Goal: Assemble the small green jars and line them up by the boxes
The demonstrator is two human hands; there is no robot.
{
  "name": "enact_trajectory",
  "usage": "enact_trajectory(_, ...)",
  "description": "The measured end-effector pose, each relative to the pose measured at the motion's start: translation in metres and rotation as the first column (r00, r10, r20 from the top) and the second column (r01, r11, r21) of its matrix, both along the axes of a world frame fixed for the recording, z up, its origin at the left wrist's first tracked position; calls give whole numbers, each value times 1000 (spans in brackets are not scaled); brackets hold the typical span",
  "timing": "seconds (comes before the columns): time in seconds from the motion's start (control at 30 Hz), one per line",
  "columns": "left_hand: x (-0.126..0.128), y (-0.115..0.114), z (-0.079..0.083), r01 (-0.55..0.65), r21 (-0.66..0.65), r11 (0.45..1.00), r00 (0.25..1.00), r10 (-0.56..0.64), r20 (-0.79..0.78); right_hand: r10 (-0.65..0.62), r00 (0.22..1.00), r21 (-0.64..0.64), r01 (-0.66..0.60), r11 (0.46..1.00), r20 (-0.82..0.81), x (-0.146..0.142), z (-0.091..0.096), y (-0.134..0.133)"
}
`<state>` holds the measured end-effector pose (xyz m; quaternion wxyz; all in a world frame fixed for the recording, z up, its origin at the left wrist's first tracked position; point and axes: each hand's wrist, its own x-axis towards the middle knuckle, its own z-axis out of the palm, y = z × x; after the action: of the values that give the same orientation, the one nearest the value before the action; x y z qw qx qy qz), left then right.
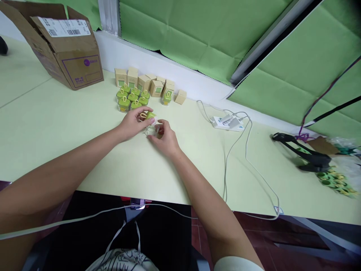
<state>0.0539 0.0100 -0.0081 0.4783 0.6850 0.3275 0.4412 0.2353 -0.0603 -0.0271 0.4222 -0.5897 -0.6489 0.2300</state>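
Observation:
My left hand (139, 122) is closed on a green lid with a pale yellow loop (151, 115). Just below it, my right hand (166, 138) grips a small clear container (152, 130) between thumb and fingers. The lid is held above the container, tilted; whether they touch is hard to tell. Beyond my left hand stands a group of several small clear jars with green looped lids (132, 97). One more green-lidded jar (167, 98) is set apart to the right, in front of the small cardboard boxes (156, 88).
A large open carton (76, 64) stands at the back left. A small box (181, 96) lies near the wall. To the right are a white power strip (228, 123) with cables, a black stand (307, 152) and a pile of green-yellow pieces (335, 180). A cable crosses my lap.

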Motion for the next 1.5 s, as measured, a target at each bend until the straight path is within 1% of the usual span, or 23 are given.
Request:
enact_trajectory(0.07,-1,-2,0,2,32,999,998,0,-67,-34,998,20,33,999,60,1,-1,1)
enact_trajectory(0.2,-1,-11,6,1,158,988,979,31,-200,-118,985,168,96,981,124,2,-4,4)
enact_trajectory(0.3,1,-17,11,-13,213,977,971,63,-232,-141,977,240,101,965,158,1,-8,2)
enact_trajectory(0.37,2,-19,13,-37,201,979,970,83,-227,-147,974,261,100,960,171,0,-8,1)
enact_trajectory(0.5,4,-18,11,-93,127,988,971,118,-208,-157,971,302,97,948,182,-1,-8,-2)
enact_trajectory(0.67,6,-17,9,-54,50,997,987,61,-151,-177,964,339,102,935,200,-1,-8,-2)
enact_trajectory(0.8,7,-21,14,-58,31,998,987,62,-146,-196,958,349,115,930,207,0,-8,-1)
enact_trajectory(0.93,5,-22,19,-55,10,998,988,56,-142,-183,957,355,95,930,224,3,-8,-1)
enact_trajectory(1.13,2,-19,18,-48,24,999,988,51,-144,-178,955,352,86,932,238,9,-8,0)
enact_trajectory(1.2,1,-17,17,-32,23,999,988,35,-152,-162,959,365,68,928,233,10,-8,0)
enact_trajectory(1.33,-1,-15,14,38,-4,999,985,-39,-167,-129,965,386,32,922,228,9,-6,-2)
enact_trajectory(1.43,0,-14,11,91,-24,996,983,-94,-158,-107,965,381,9,925,237,7,-9,-3)
enact_trajectory(1.5,1,-14,9,104,-30,994,981,-107,-160,-100,968,373,7,928,229,6,-10,-1)
